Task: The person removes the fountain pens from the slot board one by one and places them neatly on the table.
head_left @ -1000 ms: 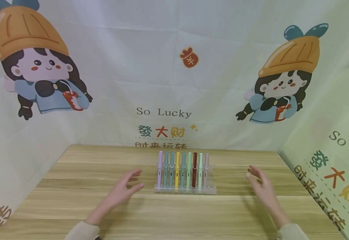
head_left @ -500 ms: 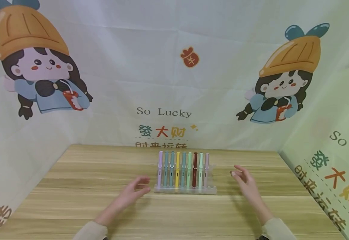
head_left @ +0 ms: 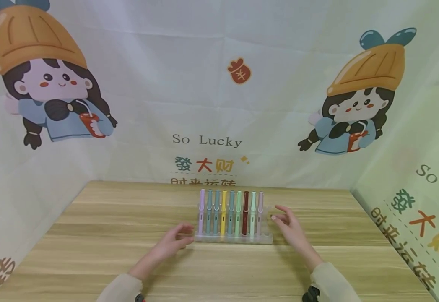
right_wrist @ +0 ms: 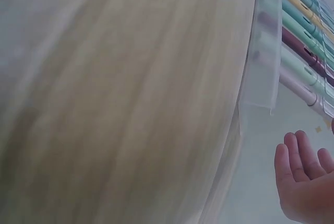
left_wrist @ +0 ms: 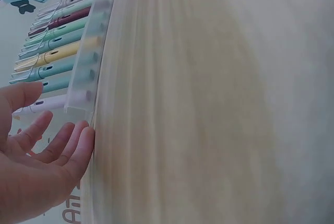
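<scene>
Head view is showing a wooden table [head_left: 110, 260] hemmed in by printed cloth backdrops [head_left: 136, 84] on the left, back and right, with wide bare board lying open to either side of the middle. Starting at the left, a sleeve [head_left: 119, 289] is coming in from the near edge, and the left hand [head_left: 172, 242] is hovering low over the board with its fingers spread apart and lightly bent, gripping nothing; its fingertips [head_left: 187, 228] are sitting just beside the left end of the clear pen rack [head_left: 232, 239], and whether they are touching it cannot be told. The rack is standing in the middle of the table, nearer the back edge than the front, and is carrying a row of pastel pens [head_left: 230, 212] lying side by side, with one dark red pen [head_left: 245, 213] among them. On the right, the right hand [head_left: 289, 224] is hanging just off the rack's right end, fingers apart and relaxed, holding nothing, a narrow gap showing between them and the last pen. Open board is running on from there to the right edge.
</scene>
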The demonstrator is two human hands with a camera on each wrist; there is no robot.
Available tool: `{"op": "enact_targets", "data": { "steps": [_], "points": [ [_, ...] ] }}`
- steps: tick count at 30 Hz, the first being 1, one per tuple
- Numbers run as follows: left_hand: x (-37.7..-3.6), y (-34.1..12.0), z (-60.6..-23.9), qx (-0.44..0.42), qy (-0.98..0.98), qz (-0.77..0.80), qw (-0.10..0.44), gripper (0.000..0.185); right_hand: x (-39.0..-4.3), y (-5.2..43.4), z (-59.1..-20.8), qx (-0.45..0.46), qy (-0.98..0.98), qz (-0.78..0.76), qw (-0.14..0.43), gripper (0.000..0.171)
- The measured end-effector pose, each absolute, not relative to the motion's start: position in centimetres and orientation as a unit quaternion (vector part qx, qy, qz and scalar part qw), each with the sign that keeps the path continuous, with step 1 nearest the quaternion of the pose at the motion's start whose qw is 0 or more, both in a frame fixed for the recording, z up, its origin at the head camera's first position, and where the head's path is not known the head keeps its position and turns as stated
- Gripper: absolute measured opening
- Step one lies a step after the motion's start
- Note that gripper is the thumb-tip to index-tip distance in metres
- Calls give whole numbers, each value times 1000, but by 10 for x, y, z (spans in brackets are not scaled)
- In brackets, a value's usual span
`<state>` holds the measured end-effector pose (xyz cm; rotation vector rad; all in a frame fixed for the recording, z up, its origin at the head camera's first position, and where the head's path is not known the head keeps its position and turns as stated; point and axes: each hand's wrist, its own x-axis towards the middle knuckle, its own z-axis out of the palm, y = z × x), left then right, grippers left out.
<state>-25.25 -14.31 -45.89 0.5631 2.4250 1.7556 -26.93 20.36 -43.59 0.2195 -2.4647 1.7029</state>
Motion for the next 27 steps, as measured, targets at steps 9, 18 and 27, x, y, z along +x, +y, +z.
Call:
{"op": "enact_targets", "data": {
  "steps": [9, 18, 27],
  "points": [
    [-255, -143, -461, 199, 796, 569, 55, 36, -280, 187, -440, 78, -814, 567, 98, 44],
    [-259, -141, -462, 185, 802, 565, 62, 33, -283, 177, -443, 94, -814, 567, 86, 55],
    [-260, -137, -460, 158, 810, 562, 61, 31, -284, 169, -444, 102, -800, 586, 80, 58]
  ]
}}
